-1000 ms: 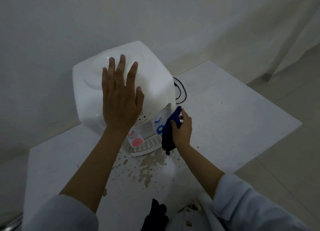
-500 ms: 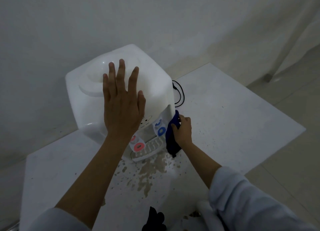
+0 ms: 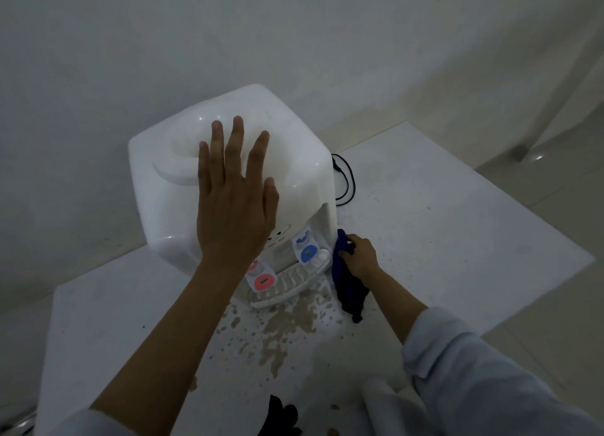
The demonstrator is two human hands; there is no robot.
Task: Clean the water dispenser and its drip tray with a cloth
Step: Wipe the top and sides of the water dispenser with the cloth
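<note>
Dispenser [image 3: 170, 207], white, stands at the surface's [image 3: 441, 223] twelve o'clock side. Left hand [image 3: 233, 203] lies flat on its top, fingers straight and spread. Right hand [image 3: 358, 256] grips a dark blue cloth [image 3: 346, 279] against the dispenser's lower corner at three o'clock of the drip tray [image 3: 287, 285]. Brown splatter [image 3: 287, 324] lies at the tray's six o'clock.

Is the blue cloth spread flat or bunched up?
Bunched up: the right hand grips the blue cloth as a crumpled wad, its end hanging down.
</note>
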